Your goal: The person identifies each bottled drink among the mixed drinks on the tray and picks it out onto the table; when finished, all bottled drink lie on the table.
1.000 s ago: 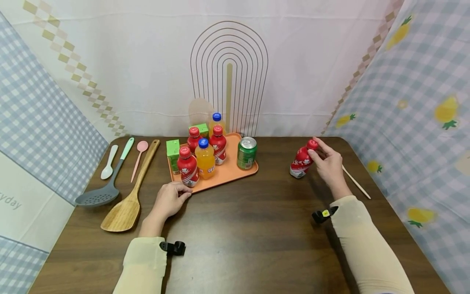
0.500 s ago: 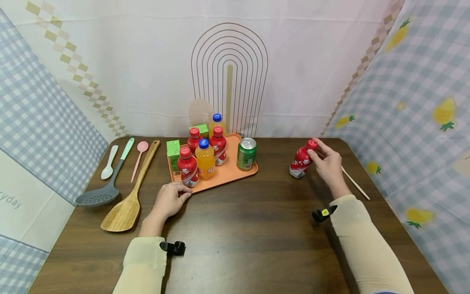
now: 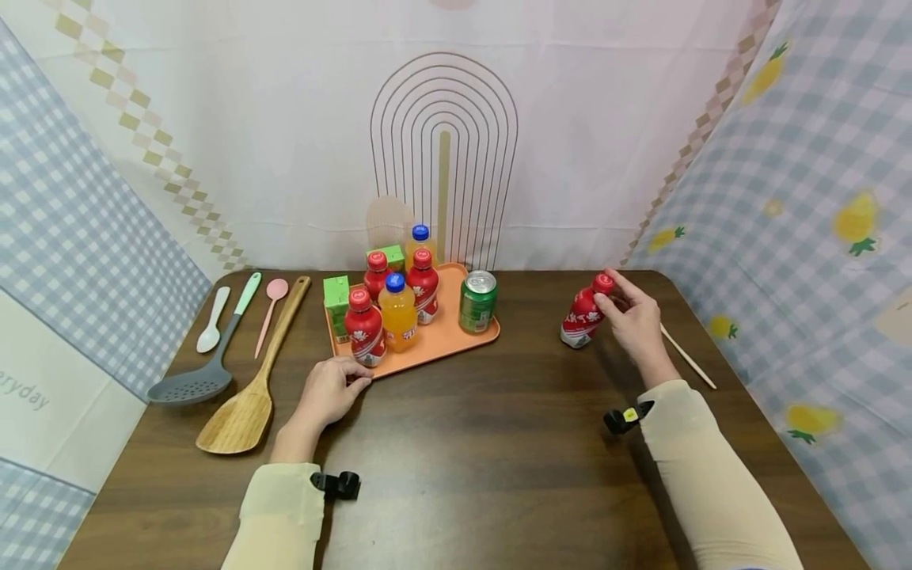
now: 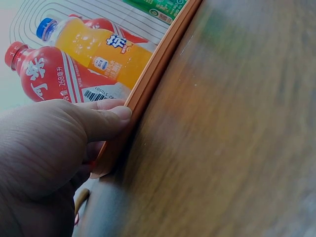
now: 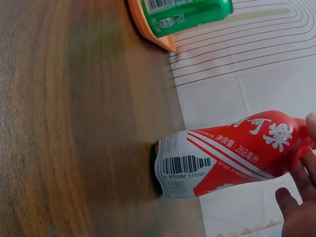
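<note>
The red bottle (image 3: 583, 318) — probably light, smooth and squeezable, best held at the neck — was well right of the orange tray (image 3: 449, 336); the right hand (image 3: 636, 323), thumb and fingers parted only by the neck's width, pinched it there; the left hand (image 3: 328, 389) pinched the tray's near rim.

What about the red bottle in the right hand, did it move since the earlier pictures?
No, the red bottle in the right hand has stayed put: in the head view, its gap to the pale stick looks the same.
</note>
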The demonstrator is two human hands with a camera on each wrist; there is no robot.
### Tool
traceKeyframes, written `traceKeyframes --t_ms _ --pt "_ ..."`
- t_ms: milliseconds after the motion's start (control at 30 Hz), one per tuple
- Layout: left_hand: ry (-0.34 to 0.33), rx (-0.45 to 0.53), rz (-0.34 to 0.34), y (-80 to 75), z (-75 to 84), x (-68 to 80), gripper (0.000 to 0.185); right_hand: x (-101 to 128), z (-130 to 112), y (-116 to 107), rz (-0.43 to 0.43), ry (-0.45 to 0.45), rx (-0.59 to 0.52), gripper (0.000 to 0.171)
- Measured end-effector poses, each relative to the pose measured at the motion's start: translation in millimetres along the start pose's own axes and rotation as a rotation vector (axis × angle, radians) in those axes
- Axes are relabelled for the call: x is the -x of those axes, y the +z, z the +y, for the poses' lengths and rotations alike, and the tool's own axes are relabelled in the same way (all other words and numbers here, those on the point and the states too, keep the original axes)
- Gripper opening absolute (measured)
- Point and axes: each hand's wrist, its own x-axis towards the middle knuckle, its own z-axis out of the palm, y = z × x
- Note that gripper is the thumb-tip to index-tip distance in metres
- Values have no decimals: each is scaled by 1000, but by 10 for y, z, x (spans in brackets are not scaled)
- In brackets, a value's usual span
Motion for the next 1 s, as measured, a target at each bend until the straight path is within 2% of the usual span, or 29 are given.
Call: traceKeyframes --t_ms 167,300,500,633,767,867,1000 --pt "4 0 1 9 -11 9 4 -18 -80 -53 60 -50 30 53" --pt "7 0 6 4 -17 -2 4 -53 -243 -81 123 -103 56 49" --pt "3 -3 -2 -6 -19 4 3 -69 -605 42 111 -178 9 39" --pt "0 -2 -2 -7 -19 4 3 -69 -851 247 67 -228 -46 34" --pt "5 0 4 -1 -20 9 3 -61 -1020 499 -26 -246 -137 32" --pt "6 -2 2 6 -23 12 5 -42 -1105 708 -113 -247 -168 32" --pt "-2 -4 -8 8 -19 11 5 -54 -1083 1059 -223 -243 -192 32"
